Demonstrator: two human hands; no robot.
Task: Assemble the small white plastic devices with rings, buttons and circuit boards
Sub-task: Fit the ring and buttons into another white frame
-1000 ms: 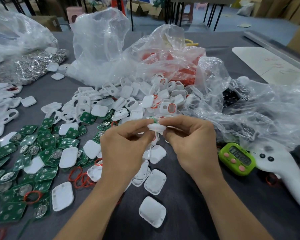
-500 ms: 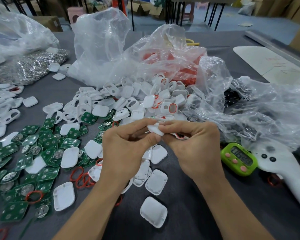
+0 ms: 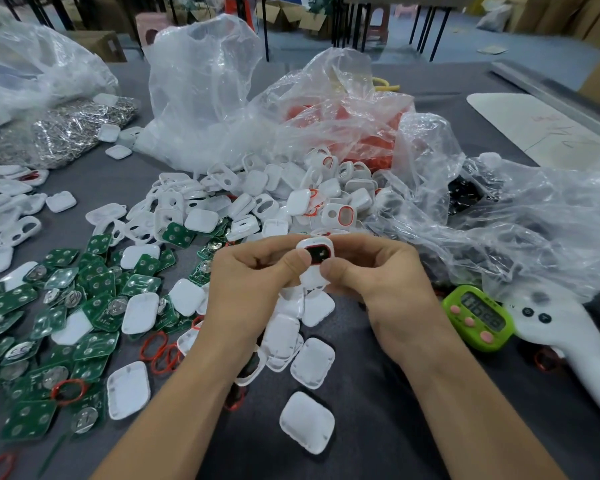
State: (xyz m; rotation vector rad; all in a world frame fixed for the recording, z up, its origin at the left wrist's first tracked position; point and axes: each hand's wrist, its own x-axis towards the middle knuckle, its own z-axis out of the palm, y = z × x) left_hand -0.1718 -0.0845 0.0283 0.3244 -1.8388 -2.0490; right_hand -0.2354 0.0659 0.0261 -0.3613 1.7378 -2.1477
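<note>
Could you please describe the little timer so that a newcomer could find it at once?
Start at the large white plastic controller lying at the right edge of the grey table. The lime-green digital timer sits just left of its head. Nothing else nearby is bright green with pink buttons and a grey display.

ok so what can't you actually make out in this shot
All head view.
Lower part of the small white plastic device: covered by thumbs of the left hand and right hand.
Digits on the green digital timer: blurred.
The black parts: veiled by the crumpled clear plastic bag.
End of the white plastic handheld controller: cut off by the right edge.
</note>
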